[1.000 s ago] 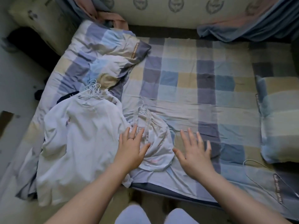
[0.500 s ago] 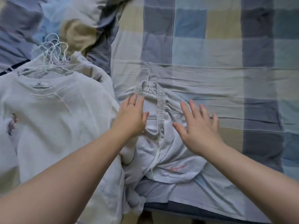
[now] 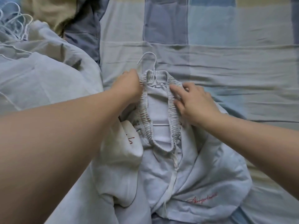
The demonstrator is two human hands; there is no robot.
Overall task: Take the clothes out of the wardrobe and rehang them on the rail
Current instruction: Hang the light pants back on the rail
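Note:
White shorts with a gathered elastic waistband and red embroidery lie crumpled on the bed, threaded on a white wire hanger whose hook points away from me. My left hand grips the left side of the waistband, fingers curled out of sight. On the right side of the waistband, my right hand rests with its fingers laid on the elastic; it is slightly blurred. The rail and the wardrobe are out of view.
A pile of white shirts lies to the left, with a bunch of white wire hanger hooks at its top. Everything sits on a checked bedsheet, and a checked pillow is at the upper left.
The view has closed in on the shorts. Both hands moved forward from hovering over the fabric onto the waistband, the left one taking hold of its left side.

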